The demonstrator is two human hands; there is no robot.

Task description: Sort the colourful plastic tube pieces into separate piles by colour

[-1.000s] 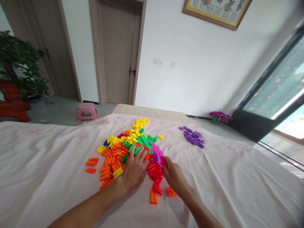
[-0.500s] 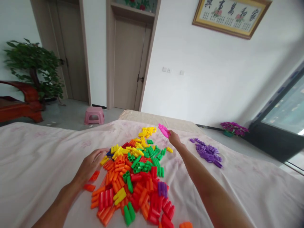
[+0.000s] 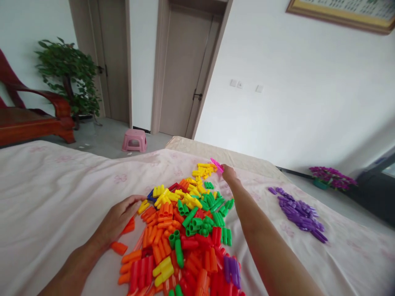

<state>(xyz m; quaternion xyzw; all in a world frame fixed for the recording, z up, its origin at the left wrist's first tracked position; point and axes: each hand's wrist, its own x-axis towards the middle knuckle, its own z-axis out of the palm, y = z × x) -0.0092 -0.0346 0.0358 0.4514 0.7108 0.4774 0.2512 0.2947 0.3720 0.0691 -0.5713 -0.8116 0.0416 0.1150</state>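
Note:
My right hand (image 3: 228, 173) reaches to the far end of the pile and grips a flat bright pink plastic piece (image 3: 217, 165). The pink piece is seen nearly edge-on, beside the farthest yellow pieces (image 3: 203, 170). At the pile's left edge, my left hand (image 3: 123, 213) has its fingers stretched toward a yellow piece and a dark blue piece (image 3: 150, 195), with nothing visibly held. Loose orange pieces (image 3: 119, 247) lie by its wrist. Between my arms spreads a heap of ribbed tube-like plastic pieces: orange, red (image 3: 142, 269), green (image 3: 197, 225), yellow and one purple (image 3: 232, 271).
A separate group of purple pieces (image 3: 298, 211) lies on the pale floral cloth (image 3: 77, 181) to the right. Beyond are a pink stool (image 3: 135, 140), a wooden chair (image 3: 33, 119), a leafy plant (image 3: 69, 74), doors (image 3: 182, 65) and a pot of magenta flowers (image 3: 331, 176).
The view has turned left and tilted down. My right hand has brought the pink piece lower, against the far yellow pieces, and turned it edge-on. My left hand stays by the pile's left edge.

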